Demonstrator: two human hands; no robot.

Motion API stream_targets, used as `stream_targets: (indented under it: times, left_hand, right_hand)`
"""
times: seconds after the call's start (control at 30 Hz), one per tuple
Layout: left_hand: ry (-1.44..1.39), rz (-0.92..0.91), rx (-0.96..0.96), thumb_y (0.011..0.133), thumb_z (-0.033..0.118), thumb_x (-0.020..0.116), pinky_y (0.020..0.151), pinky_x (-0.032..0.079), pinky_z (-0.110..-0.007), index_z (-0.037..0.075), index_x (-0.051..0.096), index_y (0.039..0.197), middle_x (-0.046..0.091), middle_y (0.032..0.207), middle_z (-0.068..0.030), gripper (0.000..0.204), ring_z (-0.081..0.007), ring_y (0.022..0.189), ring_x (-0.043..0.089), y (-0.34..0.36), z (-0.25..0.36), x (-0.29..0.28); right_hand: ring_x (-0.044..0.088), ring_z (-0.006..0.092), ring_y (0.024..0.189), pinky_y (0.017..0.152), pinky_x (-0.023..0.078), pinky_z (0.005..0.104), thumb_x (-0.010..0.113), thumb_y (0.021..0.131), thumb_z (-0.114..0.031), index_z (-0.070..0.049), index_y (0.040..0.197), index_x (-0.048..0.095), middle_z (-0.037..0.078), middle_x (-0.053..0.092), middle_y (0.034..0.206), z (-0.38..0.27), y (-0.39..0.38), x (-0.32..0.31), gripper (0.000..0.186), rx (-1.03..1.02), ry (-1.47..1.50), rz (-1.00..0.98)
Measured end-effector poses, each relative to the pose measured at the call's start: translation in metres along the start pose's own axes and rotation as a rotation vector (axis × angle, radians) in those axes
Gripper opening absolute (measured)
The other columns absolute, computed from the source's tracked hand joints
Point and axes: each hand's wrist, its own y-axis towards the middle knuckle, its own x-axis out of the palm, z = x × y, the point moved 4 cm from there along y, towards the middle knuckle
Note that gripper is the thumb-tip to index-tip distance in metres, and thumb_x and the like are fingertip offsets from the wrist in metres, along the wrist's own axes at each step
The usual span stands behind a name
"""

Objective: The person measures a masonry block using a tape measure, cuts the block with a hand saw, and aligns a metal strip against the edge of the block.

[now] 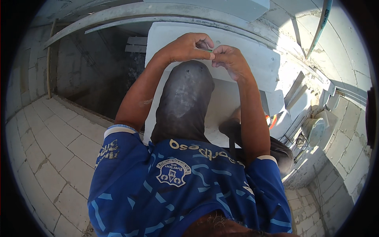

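Observation:
My left hand point(188, 47) and my right hand point(231, 61) meet fingertip to fingertip just beyond my raised knee. Both are closed in a pinch. Between them shows a sliver of a small, thin green thing point(207, 50), mostly covered by the fingers of my left hand; its kind cannot be made out. Whether the right fingertips grip the same thing is hidden. Under the hands lies a broad white board point(244, 44). My knee, in dark dusty trousers point(183, 91), rises right below the left hand.
A long pale beam point(118, 15) runs across the far side. To the left is a dark opening point(90, 67) beside a block wall point(51, 150). On the right, a white bucket point(321, 128) stands near offcuts point(296, 93), and a greenish pole point(320, 27) leans farther back.

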Motion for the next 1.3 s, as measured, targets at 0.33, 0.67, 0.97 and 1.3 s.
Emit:
stream_targets:
  times: [0.33,0.67,0.97,1.3]
  left_hand:
    - [0.397,0.018,-0.521,0.091,0.027,0.067,0.067,0.045,-0.03,0.005,0.074,0.11,0.061,0.077,-0.003,0.03,-0.0118,0.07,0.054,-0.043,-0.045,-0.076]
    - [0.562,0.08,-0.605,0.092,0.034,0.07,0.068,0.048,-0.033,0.003,0.077,0.103,0.064,0.073,-0.0057,0.034,-0.0148,0.068,0.056,-0.089,-0.077,-0.132]
    - [0.656,0.138,-0.471,0.093,0.033,0.069,0.069,0.05,-0.036,0.004,0.077,0.104,0.066,0.075,-0.0065,0.032,-0.017,0.068,0.057,-0.075,-0.061,-0.15]
    - [0.628,-0.02,-0.548,0.085,0.037,0.07,0.082,0.054,-0.036,0.005,0.077,0.103,0.077,0.093,-0.0153,0.037,-0.0246,0.085,0.07,-0.065,-0.032,-0.152]
  right_hand:
    - [0.051,0.0218,0.062,0.066,0.042,0.0345,0.063,0.076,-0.001,-0.006,0.072,0.056,0.007,0.055,0.069,-0.021,-0.002,-0.073,0.01,-0.161,0.54,0.179]
    - [0.058,0.0183,0.06,0.059,0.048,0.0299,0.067,0.078,0.006,0.0,0.104,0.065,0.008,0.063,0.075,-0.036,0.013,-0.091,0.027,-0.056,0.14,0.284]
    - [0.057,0.0147,0.062,0.059,0.046,0.0257,0.076,0.085,-0.008,0.005,0.108,0.072,0.006,0.064,0.075,-0.034,0.009,-0.097,0.027,0.195,-0.261,0.126]
    - [0.053,0.012,0.065,0.065,0.045,0.0266,0.075,0.085,-0.008,0.004,0.1,0.075,0.003,0.063,0.072,-0.061,-0.021,-0.113,0.019,0.242,-0.664,-0.068]
